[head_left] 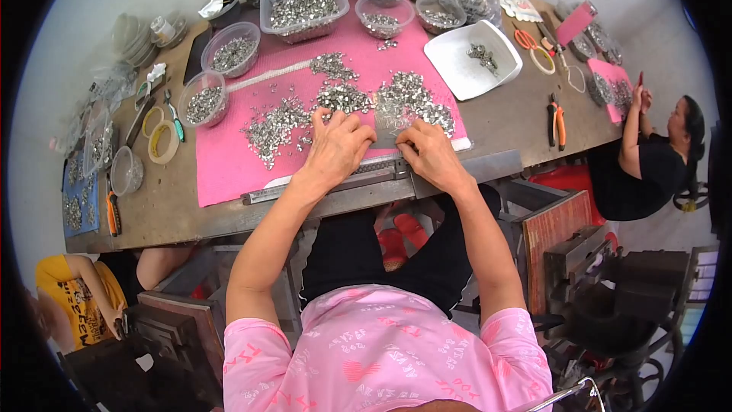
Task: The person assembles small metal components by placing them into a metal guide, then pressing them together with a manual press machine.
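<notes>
I see my left hand (pixel 341 143) and right hand (pixel 431 154) apart, fingers curled, whether gripping I cannot tell; silver pieces (pixel 414 101) lie heaped from ten to one o'clock; I judge it midway, the eleven-o'clock tub (pixel 268 24) well filled, loose heaps left.

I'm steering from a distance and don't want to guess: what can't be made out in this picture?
All in the head view:
Whatever lies beneath the left hand: covered by the hand itself.
Whether the right hand pinches a piece: its own curled fingers hide this.
Part of the metal bar: hidden by the left wrist.
Single shapes among the silvery pieces: too small.
The eyeglasses: cut off by the lower edge.
</notes>
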`<state>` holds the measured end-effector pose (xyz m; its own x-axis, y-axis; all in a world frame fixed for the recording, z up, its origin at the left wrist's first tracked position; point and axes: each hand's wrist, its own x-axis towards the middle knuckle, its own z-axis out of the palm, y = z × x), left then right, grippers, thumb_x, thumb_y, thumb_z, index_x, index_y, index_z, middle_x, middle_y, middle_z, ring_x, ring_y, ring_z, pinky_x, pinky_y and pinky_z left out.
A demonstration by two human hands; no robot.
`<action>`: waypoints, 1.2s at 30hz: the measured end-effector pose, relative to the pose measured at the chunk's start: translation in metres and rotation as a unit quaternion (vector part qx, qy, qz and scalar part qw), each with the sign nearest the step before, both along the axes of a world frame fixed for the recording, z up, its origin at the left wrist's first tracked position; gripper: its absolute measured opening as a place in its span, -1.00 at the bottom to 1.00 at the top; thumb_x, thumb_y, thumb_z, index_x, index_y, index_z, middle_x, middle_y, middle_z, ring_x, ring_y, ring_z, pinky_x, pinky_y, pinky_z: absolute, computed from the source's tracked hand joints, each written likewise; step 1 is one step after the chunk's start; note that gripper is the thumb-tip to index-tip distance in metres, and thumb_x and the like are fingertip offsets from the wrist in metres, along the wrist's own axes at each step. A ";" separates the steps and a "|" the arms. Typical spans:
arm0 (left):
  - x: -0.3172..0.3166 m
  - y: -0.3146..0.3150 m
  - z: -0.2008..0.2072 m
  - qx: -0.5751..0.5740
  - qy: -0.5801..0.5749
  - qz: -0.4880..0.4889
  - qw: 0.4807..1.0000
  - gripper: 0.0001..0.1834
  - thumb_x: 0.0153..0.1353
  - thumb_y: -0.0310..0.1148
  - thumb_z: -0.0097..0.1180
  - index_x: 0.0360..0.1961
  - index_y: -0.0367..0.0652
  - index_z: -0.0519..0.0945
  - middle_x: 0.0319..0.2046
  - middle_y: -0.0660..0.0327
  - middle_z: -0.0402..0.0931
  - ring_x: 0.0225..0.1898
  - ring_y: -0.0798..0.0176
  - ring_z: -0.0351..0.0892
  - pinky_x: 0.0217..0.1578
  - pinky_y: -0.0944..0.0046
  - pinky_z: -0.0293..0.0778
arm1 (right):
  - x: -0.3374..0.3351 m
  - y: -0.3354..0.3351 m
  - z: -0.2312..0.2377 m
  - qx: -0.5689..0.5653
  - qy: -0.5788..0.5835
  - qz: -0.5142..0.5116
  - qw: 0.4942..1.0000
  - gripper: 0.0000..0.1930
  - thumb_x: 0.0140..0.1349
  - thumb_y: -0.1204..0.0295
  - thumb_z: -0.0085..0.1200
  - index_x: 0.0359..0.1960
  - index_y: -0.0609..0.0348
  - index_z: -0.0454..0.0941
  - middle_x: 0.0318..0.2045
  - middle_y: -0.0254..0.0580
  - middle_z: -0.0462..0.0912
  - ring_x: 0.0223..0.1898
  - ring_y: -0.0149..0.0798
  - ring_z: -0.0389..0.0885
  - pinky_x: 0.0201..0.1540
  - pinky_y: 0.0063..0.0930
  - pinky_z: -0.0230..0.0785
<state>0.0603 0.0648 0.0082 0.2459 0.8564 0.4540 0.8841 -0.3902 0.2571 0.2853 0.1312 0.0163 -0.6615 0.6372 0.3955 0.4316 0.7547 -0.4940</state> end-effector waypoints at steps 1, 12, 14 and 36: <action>0.000 0.000 -0.001 -0.001 0.000 0.001 1.000 -0.88 0.19 -0.36 0.32 -0.23 0.07 0.69 -0.33 0.34 0.53 -0.14 0.21 0.50 0.16 -0.09 0.15 | -0.002 0.002 0.000 -0.001 -0.013 0.002 1.000 -0.96 0.22 0.54 0.22 -0.32 0.20 0.63 -0.42 -0.15 0.53 -0.33 -0.07 0.57 -0.17 -0.21 0.31; 0.001 -0.004 -0.003 0.008 -0.020 0.029 0.999 -0.84 0.17 -0.36 0.34 -0.22 -0.02 0.63 -0.34 0.31 0.52 -0.15 0.18 0.51 0.15 -0.12 0.17 | -0.012 -0.039 0.001 0.059 0.035 0.059 0.996 -0.82 0.07 0.61 0.27 -0.33 0.21 0.53 -0.32 -0.15 0.53 -0.21 -0.06 0.51 -0.15 -0.23 0.29; 0.003 -0.005 0.000 0.010 -0.026 0.027 0.999 -0.85 0.18 -0.36 0.33 -0.23 -0.03 0.63 -0.34 0.30 0.52 -0.15 0.18 0.51 0.14 -0.12 0.17 | -0.013 -0.041 -0.002 0.071 0.038 0.055 0.995 -0.85 0.09 0.60 0.25 -0.32 0.22 0.53 -0.32 -0.15 0.52 -0.22 -0.06 0.49 -0.14 -0.22 0.29; 0.003 -0.017 -0.005 -0.011 -0.071 0.050 0.996 -0.91 0.24 -0.46 0.25 -0.25 -0.10 0.59 -0.28 0.22 0.52 -0.15 0.11 0.50 0.03 0.05 0.24 | -0.006 -0.044 -0.023 0.011 0.207 -0.080 0.975 -0.86 0.14 0.68 0.22 -0.27 0.25 0.63 -0.34 -0.10 0.66 -0.28 -0.05 0.61 -0.14 -0.25 0.42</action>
<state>0.0634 0.0477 0.0029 0.0937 0.8832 0.4596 0.8718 -0.2957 0.3905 0.2792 0.0875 -0.0068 -0.3351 0.7071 0.6227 0.3109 0.7069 -0.6353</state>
